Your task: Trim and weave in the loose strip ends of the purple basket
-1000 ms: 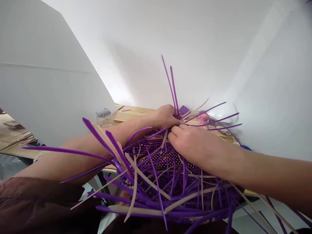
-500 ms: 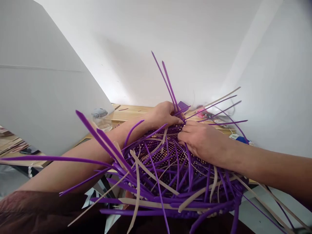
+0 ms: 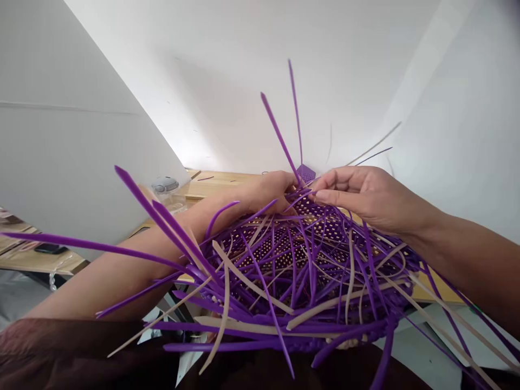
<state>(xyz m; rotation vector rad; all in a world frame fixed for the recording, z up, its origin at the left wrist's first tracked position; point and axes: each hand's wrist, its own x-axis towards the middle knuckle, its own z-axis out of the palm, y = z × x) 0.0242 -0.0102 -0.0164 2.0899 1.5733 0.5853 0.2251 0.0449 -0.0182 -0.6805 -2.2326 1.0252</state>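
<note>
A woven basket [image 3: 280, 249] in purple and beige, with many loose strip ends sticking out, lies in front of my body. My left hand [image 3: 274, 190] is closed on its far rim, the fingers partly hidden behind the weave. My right hand [image 3: 361, 192] is at the rim just right of it, thumb and fingers pinched on the end of a thin purple strip [image 3: 312, 193]. Two long purple strips [image 3: 280, 138] rise upright beside my left fingers. Beige strips [image 3: 255, 279] curl across the basket's inside.
Behind the basket is a wooden table [image 3: 223, 184] against a white wall. A clear container [image 3: 170, 197] with a grey lid stands on the left. A small purple woven piece [image 3: 306, 173] lies at the back. A dark phone-like object [image 3: 51, 248] rests at far left.
My right hand has moved up and right from inside the rim and turned, now pinching a strip end. One upright strip has swung to the right. My left hand stays at the rim.
</note>
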